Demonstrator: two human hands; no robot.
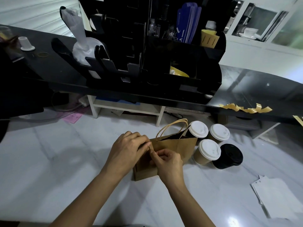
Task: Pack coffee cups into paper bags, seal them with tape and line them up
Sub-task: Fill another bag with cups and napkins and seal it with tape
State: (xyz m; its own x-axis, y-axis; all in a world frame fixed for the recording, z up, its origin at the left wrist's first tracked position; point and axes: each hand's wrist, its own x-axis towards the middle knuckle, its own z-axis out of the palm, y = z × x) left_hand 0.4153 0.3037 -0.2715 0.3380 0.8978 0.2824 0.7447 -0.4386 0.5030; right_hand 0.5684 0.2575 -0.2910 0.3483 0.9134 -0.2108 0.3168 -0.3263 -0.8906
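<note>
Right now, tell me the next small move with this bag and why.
Probably pull the bag's near edge apart to open its mouth fully. Both hands, left hand and right hand, pinch that edge, and four lidded cups stand unpacked beside it.

Pale counter (65,161) (bag (178,145), cups (207,152))

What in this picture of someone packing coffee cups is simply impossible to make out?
All from the head view:
- Inside of the paper bag: its own front wall hides whether a cup is in it.
- The bag's left edge: covered by the left hand and right hand, so the pinched spot is unclear.
- Rearmost white-lidded cup: the bag hides its body.
- Stack of white papers: cut off by the right edge.
</note>
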